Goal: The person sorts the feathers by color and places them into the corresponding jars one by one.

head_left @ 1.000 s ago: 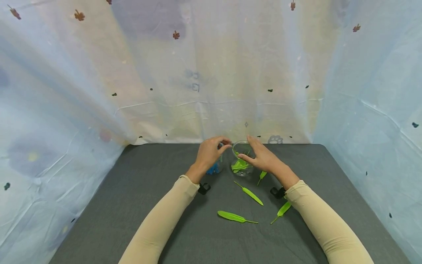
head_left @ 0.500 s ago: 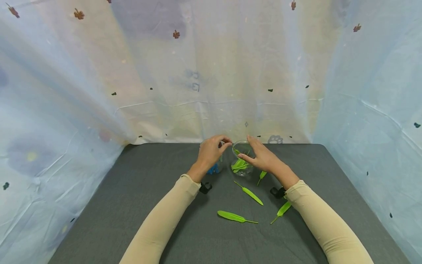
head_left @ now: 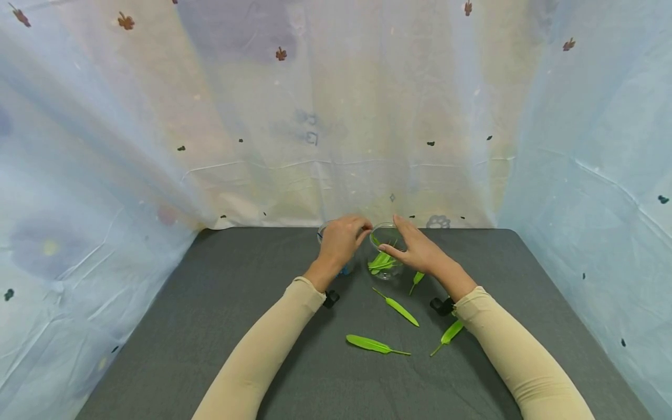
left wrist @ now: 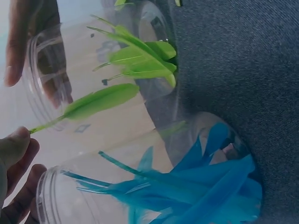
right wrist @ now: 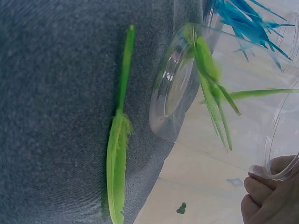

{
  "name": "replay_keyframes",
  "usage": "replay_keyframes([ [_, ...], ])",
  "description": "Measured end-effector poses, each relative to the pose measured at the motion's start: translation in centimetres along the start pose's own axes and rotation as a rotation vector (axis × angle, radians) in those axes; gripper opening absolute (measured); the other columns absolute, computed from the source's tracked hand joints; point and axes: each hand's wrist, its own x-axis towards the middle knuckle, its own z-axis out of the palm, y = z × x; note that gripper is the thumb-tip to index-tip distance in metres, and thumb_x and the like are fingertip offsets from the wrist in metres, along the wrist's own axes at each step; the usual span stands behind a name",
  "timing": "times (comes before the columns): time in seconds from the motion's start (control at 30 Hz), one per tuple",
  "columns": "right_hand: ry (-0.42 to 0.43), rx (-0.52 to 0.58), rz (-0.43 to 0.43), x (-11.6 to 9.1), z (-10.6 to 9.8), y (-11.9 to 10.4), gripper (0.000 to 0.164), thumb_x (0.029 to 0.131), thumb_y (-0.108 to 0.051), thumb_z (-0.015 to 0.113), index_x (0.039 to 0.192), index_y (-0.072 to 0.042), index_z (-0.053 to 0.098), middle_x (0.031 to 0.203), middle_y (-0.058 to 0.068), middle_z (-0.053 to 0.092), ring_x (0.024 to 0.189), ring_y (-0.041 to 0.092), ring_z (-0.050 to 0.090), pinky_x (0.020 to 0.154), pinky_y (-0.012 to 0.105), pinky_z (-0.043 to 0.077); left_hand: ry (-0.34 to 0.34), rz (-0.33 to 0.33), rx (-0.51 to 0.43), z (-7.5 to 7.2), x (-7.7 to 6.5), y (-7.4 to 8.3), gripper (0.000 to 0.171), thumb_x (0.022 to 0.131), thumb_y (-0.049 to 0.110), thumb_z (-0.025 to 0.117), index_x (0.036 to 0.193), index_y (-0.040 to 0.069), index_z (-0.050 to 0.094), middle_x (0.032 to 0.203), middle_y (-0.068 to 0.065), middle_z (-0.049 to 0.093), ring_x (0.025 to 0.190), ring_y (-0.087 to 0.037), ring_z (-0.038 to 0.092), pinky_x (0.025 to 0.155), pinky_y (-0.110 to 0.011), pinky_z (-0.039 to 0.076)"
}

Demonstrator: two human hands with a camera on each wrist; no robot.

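Note:
Between thumb and forefinger, my left hand [head_left: 342,240] pinches a green feather [left wrist: 100,101] by the end of its quill. The feather's vane hangs down inside a clear jar [right wrist: 162,119] where several green feathers [left wrist: 140,58] stand bunched near the bottom. With the thumb in front and the fingers behind, my right hand [head_left: 417,249] grips that jar near its rim. Left of it stands a second clear jar [left wrist: 43,198] with several blue feathers [left wrist: 205,184], partly hidden by my left hand in the head view.
Loose green feathers lie on the dark grey tabletop [head_left: 236,303]: one in the middle [head_left: 402,312], one nearer me [head_left: 369,344], one by the right sleeve [head_left: 452,332] and one beside the jar [head_left: 417,280]. A patterned curtain [head_left: 346,116] encloses the table's back and sides.
My left hand has shifted slightly right, toward the green-feather jar, uncovering the rim of the blue-feather jar. The right hand and the loose feathers stay where they were.

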Motion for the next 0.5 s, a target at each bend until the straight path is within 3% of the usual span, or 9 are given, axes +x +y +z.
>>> replay_keyframes([
  [0.2, -0.005, -0.008, 0.0, -0.01, 0.03, -0.05, 0.109, 0.103, -0.072, 0.056, 0.173, -0.006, 0.005, 0.179, 0.023, 0.01, 0.163, 0.047, 0.012, 0.126, 0.072, 0.025, -0.033, -0.026, -0.031, 0.39, -0.05, 0.09, 0.012, 0.098, 0.028, 0.08, 0.108, 0.023, 0.084, 0.106, 0.005, 0.08, 0.09, -0.013, 0.073, 0.083, -0.035, 0.061],
  [0.5, -0.013, -0.007, 0.003, -0.08, -0.16, -0.11, 0.11, 0.102, -0.073, 0.055, 0.174, -0.007, 0.005, 0.179, 0.022, 0.009, 0.164, 0.046, 0.011, 0.127, 0.071, 0.024, -0.093, -0.039, -0.018, 0.42, 0.0, 0.17, 0.016, 0.099, 0.035, 0.076, 0.108, 0.026, 0.087, 0.108, 0.008, 0.081, 0.098, -0.016, 0.072, 0.092, -0.04, 0.06],
])
